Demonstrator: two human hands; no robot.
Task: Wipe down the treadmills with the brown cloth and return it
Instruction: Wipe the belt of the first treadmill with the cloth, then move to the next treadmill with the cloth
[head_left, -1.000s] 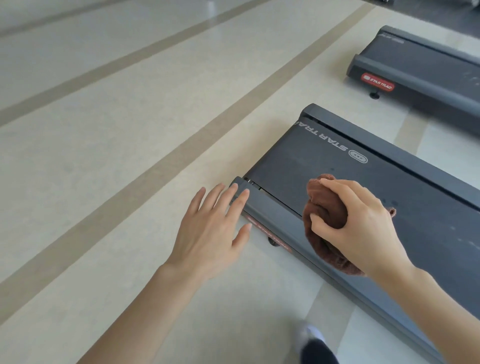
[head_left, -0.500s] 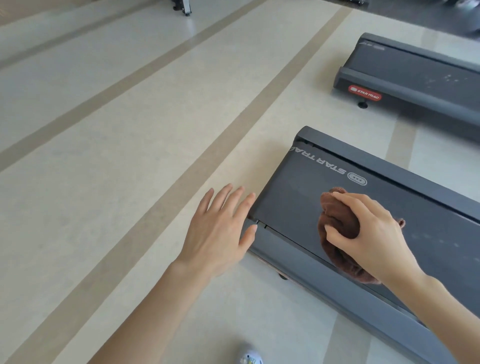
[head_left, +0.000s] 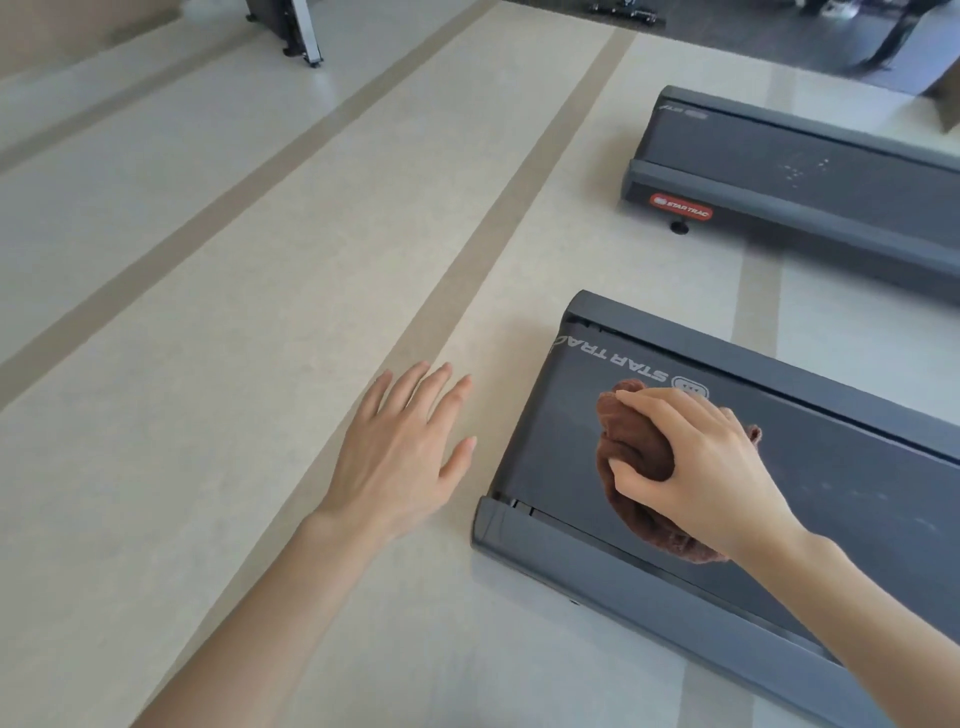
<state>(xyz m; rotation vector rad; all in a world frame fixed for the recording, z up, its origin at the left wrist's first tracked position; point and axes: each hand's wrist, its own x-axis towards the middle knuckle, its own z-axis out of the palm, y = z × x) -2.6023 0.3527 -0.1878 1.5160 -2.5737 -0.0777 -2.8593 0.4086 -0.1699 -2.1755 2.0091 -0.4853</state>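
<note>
The right hand (head_left: 696, 467) grips the bunched brown cloth (head_left: 631, 452), fingers curled over it, pressing it onto the dark belt of the near treadmill (head_left: 545, 467) close to its end; the left hand (head_left: 402, 452) hovers flat with fingers spread over the pale floor (head_left: 208, 312) just beside that treadmill, holding nothing. A second treadmill (head_left: 779, 156) lies farther off.

Bright soft daylight, sharp, curved edges

My right hand (head_left: 696, 467) grips the bunched brown cloth (head_left: 634, 436) and presses it on the belt of the near treadmill (head_left: 550, 457), just below its STAR TRAC lettering. My left hand (head_left: 400, 457), fingers straight and spread, lies over the pale striped floor (head_left: 208, 364) beside the treadmill's end, not touching it. Beyond stands a second treadmill (head_left: 753, 150) with a red label (head_left: 680, 207).
</note>
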